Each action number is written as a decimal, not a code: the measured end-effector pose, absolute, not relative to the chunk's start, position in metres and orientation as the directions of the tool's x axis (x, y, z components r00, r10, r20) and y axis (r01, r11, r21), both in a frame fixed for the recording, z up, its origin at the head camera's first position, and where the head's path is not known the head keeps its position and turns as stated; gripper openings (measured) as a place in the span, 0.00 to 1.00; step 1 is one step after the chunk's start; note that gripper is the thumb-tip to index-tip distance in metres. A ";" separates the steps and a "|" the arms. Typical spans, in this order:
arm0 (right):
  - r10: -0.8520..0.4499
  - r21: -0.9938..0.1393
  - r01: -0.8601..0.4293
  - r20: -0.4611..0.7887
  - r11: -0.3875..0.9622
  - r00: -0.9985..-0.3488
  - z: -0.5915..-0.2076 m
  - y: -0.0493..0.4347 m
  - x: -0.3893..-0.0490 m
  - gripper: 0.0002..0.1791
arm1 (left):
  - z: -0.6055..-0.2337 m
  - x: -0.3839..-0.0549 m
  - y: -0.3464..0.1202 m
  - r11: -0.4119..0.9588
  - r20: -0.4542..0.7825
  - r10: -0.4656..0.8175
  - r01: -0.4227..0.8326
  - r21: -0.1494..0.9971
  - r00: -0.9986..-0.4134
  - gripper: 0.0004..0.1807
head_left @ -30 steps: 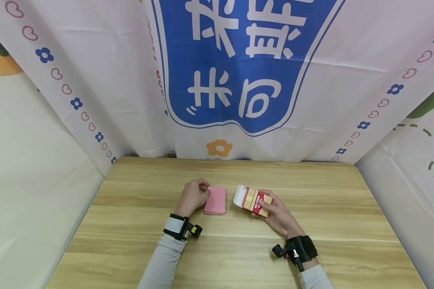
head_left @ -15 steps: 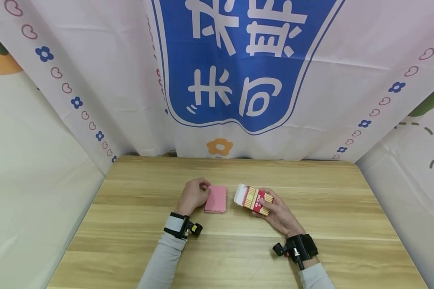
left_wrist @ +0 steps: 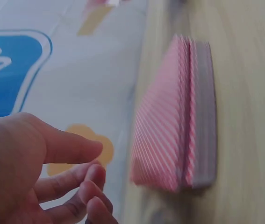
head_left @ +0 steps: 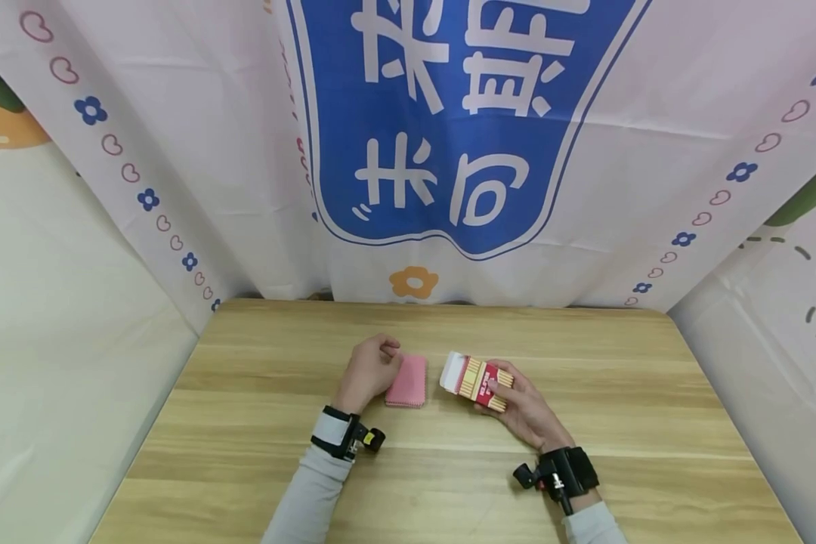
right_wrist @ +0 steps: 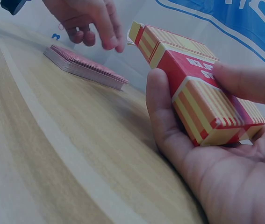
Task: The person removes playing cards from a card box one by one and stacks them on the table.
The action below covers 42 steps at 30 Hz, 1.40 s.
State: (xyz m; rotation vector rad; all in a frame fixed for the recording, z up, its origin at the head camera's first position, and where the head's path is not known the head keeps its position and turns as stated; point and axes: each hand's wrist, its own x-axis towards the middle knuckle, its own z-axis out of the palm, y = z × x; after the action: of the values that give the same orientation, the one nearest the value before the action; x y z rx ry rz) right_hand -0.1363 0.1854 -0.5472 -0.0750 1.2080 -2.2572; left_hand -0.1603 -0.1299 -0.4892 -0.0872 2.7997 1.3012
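A squared stack of pink-backed playing cards [head_left: 410, 384] lies on the wooden table [head_left: 449, 483]. My left hand [head_left: 369, 374] hovers at its left edge, fingers loosely bent and thumb near the index finger, with nothing held. In the left wrist view a gap shows between those fingertips and the card stack [left_wrist: 162, 126], whose top cards sit slightly off the rest. To the right, my right hand [head_left: 532, 412] grips a red-and-yellow striped card box [head_left: 476, 380], thumb across its front. The box's white flap end stands open and points toward the cards.
A white curtain [head_left: 258, 249] with a blue printed banner hangs along the table's back edge. Pale cloth walls [head_left: 75, 317] close in both sides. Each wrist wears a strapped camera [head_left: 370, 438].
My left hand has shifted slightly to the right over the cards' edge, and its fingers have loosened a little. The right hand and the box stay almost still.
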 end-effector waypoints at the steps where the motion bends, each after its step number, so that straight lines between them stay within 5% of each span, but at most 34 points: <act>1: -0.508 -0.779 0.458 -0.211 -0.429 -0.835 -0.547 0.185 -0.136 0.22 | -0.488 -0.159 -0.127 0.629 -0.055 -0.013 -0.051 0.776 -0.998 0.12; 18: -0.513 -0.790 0.443 -0.193 -0.424 -0.836 -0.548 0.184 -0.139 0.23 | -0.479 -0.141 -0.078 0.460 0.170 0.247 0.270 0.846 -0.954 0.05; 42: -0.551 -0.782 0.460 -0.183 -0.419 -0.814 -0.549 0.187 -0.137 0.27 | -0.494 -0.135 -0.066 0.594 0.025 0.281 0.194 0.781 -0.960 0.07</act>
State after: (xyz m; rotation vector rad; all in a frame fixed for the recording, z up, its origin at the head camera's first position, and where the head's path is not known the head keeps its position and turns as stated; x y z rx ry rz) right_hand -0.1367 0.1865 -0.5490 -0.1349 1.1862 -2.2312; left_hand -0.1346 -0.0665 -0.4945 0.4052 2.7136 1.3110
